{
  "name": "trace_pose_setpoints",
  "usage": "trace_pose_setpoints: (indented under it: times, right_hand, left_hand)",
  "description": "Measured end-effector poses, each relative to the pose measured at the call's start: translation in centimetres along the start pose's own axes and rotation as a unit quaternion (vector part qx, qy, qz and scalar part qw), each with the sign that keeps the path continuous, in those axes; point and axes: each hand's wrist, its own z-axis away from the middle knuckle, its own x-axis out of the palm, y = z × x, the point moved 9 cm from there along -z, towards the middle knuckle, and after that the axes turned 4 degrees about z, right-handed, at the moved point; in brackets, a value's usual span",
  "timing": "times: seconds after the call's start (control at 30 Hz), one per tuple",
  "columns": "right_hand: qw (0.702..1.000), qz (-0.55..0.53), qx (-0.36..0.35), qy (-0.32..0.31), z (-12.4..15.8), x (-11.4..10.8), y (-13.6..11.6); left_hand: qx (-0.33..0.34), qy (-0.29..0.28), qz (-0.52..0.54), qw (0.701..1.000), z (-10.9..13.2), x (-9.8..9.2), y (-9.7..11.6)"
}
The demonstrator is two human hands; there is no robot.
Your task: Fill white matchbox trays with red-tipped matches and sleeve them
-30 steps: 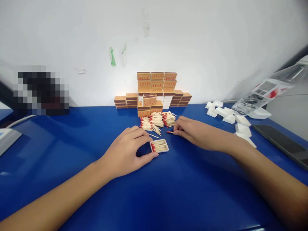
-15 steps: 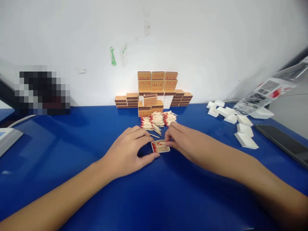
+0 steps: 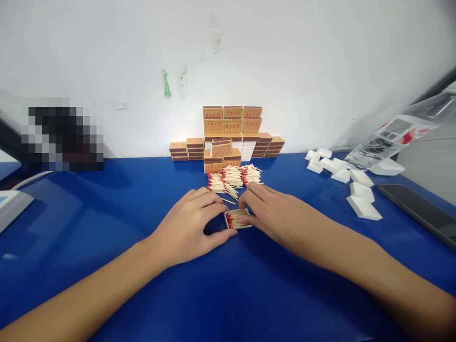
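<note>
A small white matchbox tray (image 3: 236,219) full of red-tipped matches lies on the blue table (image 3: 228,294). My left hand (image 3: 190,223) curls around the tray's left end, thumb and index finger pinching it. My right hand (image 3: 269,211) rests on the tray's right side, its fingers closed over the matches. Just behind lies a loose pile of matches (image 3: 233,178). Stacked orange matchboxes (image 3: 228,137) stand against the white wall.
Several empty white trays (image 3: 342,178) lie scattered at the right, beside a clear plastic bag (image 3: 388,140). A dark phone (image 3: 420,213) sits at the right edge. A white object (image 3: 12,204) lies at the left edge.
My right hand moved left from the table beside the pile onto the tray, carrying a match to it. My left hand stayed on the tray.
</note>
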Motion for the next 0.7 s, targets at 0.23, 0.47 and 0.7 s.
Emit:
trace_pose_setpoints:
  times: [0.23, 0.47, 0.7]
  right_hand:
    - [0.994, -0.092, 0.039, -0.041, 0.5, -0.6, 2.3]
    - [0.993, -0.112, 0.022, -0.038, 0.1, -0.7, 1.0]
    - [0.986, -0.163, 0.017, -0.034, -0.2, -0.4, 0.6]
  left_hand:
    - [-0.01, 0.005, 0.002, 1.0, 0.1, -0.2, -0.4]
    - [-0.011, 0.003, 0.004, 1.0, 0.1, -0.2, -0.2]
    - [0.002, 0.01, 0.013, 1.0, 0.1, -0.4, 0.1]
